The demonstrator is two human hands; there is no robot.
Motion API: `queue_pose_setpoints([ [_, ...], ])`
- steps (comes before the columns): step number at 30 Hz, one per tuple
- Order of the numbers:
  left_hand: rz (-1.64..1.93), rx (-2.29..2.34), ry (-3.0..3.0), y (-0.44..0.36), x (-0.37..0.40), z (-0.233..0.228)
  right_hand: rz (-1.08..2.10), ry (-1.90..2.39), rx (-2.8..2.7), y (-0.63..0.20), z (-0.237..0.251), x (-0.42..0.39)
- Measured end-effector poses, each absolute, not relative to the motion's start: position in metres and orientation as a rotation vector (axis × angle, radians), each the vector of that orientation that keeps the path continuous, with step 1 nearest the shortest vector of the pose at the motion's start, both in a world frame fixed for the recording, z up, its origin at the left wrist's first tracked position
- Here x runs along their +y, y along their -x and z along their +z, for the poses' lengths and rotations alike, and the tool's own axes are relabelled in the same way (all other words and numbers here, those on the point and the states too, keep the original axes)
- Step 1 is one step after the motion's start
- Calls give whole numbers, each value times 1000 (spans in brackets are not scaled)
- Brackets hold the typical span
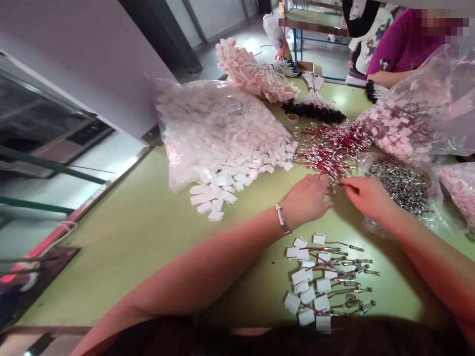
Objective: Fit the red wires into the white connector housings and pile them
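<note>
My left hand (307,198) reaches to the near edge of a pile of short red wires (330,148) with metal ends. Its thumb stands apart from the fingers, whose tips touch the wires. Just to its right, my right hand (365,195) has thumb and forefinger pinched together beside the same pile; whatever lies between them is too small to make out. Nearer to me lie several white plastic housings (323,285) with red wires, ending in small glass-and-metal tubes (367,306). Behind my right hand, an open plastic bag holds many small metallic pieces (403,185).
On the left, a large clear bag (222,113) spills white housings (215,198) onto the green table (122,247). Bundles of white wires with pink ends (256,74) and black ends (315,109) lie behind. More filled bags (404,123) stand right. A person in purple (397,44) sits opposite.
</note>
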State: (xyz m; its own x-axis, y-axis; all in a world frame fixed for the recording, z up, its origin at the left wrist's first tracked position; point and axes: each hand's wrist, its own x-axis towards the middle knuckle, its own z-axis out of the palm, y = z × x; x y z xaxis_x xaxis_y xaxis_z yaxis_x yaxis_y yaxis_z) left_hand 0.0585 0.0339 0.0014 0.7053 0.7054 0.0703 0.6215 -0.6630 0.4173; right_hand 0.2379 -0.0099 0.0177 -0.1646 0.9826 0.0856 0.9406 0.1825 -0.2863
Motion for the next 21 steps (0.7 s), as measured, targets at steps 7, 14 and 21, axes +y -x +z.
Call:
queue_pose_setpoints([
  [7,269,937,-2546,-67,56,-9,228,1957,-1839,-297,29,-26],
  [14,301,743,-2647,-54,58,-10,209,2081,-2239,-294,26,-21],
  [21,365,669,-2785,-66,61,-21,266,2237,-2460,-303,31,-22],
])
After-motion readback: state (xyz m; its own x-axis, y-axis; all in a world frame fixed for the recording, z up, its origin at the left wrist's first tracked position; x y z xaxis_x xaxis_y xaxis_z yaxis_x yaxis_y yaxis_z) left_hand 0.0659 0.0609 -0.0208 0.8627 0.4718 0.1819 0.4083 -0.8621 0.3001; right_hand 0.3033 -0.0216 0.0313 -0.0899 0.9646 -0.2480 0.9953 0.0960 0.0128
